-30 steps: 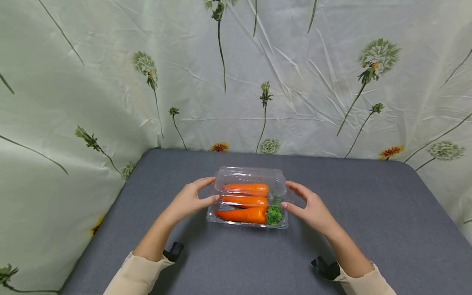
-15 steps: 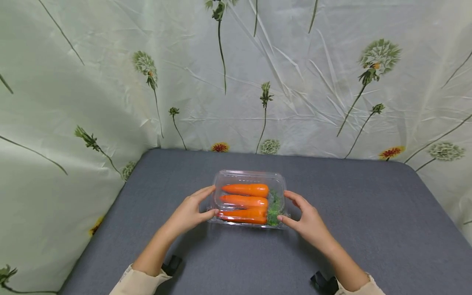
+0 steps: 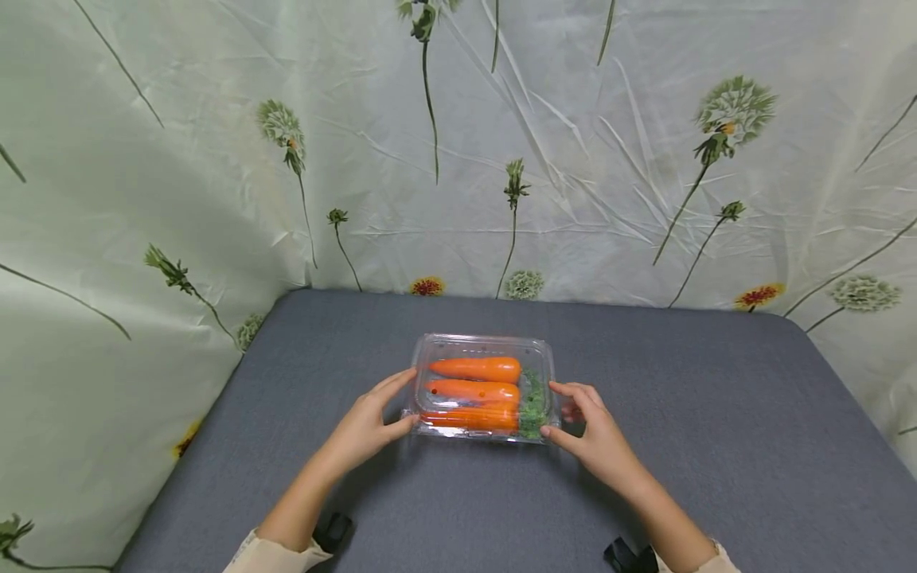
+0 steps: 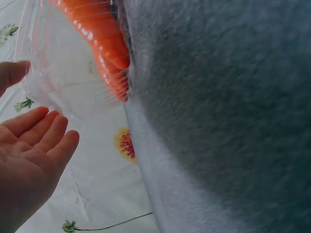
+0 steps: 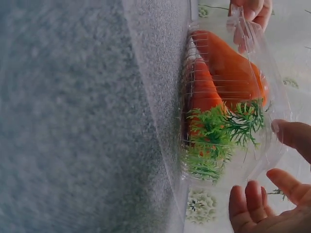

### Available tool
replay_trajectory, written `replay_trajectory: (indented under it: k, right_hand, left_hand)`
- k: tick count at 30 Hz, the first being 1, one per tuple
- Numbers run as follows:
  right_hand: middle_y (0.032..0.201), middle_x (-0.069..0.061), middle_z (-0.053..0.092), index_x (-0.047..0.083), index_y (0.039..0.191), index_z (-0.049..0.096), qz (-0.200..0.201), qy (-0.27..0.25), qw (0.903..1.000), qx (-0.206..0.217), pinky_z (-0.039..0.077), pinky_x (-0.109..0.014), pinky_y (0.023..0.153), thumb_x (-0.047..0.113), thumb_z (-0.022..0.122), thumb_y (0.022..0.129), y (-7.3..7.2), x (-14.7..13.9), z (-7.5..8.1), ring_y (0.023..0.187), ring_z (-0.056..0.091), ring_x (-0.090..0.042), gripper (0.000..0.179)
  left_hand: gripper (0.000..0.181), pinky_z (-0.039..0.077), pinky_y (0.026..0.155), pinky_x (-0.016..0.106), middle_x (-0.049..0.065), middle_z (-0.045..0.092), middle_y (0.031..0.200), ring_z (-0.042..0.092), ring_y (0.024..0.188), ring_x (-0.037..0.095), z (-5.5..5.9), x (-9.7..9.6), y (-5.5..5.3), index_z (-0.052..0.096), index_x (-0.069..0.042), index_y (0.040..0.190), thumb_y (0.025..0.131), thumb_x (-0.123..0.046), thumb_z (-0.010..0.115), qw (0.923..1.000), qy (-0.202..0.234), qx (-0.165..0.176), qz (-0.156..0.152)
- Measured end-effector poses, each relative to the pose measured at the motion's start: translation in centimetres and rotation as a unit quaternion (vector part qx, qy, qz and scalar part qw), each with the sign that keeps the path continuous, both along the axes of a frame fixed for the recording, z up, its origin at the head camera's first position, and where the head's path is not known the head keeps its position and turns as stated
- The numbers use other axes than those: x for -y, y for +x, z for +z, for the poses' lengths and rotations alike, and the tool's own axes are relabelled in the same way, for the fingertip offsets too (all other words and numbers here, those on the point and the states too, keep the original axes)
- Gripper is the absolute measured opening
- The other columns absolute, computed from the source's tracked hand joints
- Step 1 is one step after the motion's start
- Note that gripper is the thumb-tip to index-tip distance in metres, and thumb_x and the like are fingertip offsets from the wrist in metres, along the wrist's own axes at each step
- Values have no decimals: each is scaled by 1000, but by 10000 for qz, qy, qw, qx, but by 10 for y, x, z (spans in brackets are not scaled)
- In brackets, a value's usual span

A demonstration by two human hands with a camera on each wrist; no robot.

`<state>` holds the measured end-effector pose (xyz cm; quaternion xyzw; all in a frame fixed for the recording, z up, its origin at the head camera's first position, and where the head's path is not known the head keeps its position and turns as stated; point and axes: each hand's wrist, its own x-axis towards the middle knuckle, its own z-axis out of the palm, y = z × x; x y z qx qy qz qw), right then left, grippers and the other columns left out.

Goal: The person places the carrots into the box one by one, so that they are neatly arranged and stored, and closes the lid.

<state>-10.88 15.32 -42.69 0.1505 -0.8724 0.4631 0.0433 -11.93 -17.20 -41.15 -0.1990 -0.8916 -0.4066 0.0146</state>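
Note:
A clear plastic clamshell box [image 3: 484,344] sits on the grey table, its lid down over the base. Whether the rim is snapped together, I cannot tell. Inside lie several orange carrots [image 3: 476,368], with green leafy tops [image 3: 532,398] at the right end. My left hand [image 3: 361,426] touches the box's left side, thumb near the front corner and fingers farther back. On the opposite side, my right hand [image 3: 602,438] rests its thumb and index fingertip against the plastic. In the right wrist view the other fingers [image 5: 255,199] stand apart from the box.
The table [image 3: 473,509] has a grey cloth surface with rounded far corners. Behind and to the left hangs a pale curtain [image 3: 458,159] printed with dandelions. Black wrist straps [image 3: 333,532] show below both hands, near beige sleeves.
The lid has come down from a raised tilt to lie over the carrots. Both hands have moved down and toward the near edge along with it.

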Motion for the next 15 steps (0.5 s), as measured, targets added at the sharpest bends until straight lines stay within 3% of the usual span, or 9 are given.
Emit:
replay_trajectory:
  k: [4,8,11,15]
  right_hand:
    - [92,-12,42,12,128,48,40,-421,9973,598,41,-25,56,17,74,75,0,-2,-1,67,42,-15,59]
    - [83,-13,46,15,134,38,299,-989,9856,1339,41,-26,48,17,68,81,0,-3,-2,56,43,-11,61]
    - [77,-18,52,15,138,29,551,-1468,9712,1796,46,-31,48,15,62,86,2,-4,-3,52,49,-13,62]
    - [71,-22,55,14,141,21,884,-2016,9531,2076,49,-36,47,11,55,90,6,-4,-5,49,53,-16,62]
  left_hand:
    - [61,34,94,48,14,39,134,37,121,30,-6,1,2,43,-5,133,78,-11,69,9991,373,197,97]
    - [59,43,86,42,16,44,124,49,106,29,-10,3,6,40,-12,135,83,-12,65,9904,924,1004,224]
    - [60,49,72,39,18,51,105,59,85,28,-12,2,8,32,-16,139,87,-11,59,9707,1558,1823,131]
    - [63,52,60,42,22,54,81,60,63,27,-12,0,10,21,-17,142,89,-5,53,9336,2421,2639,-83]
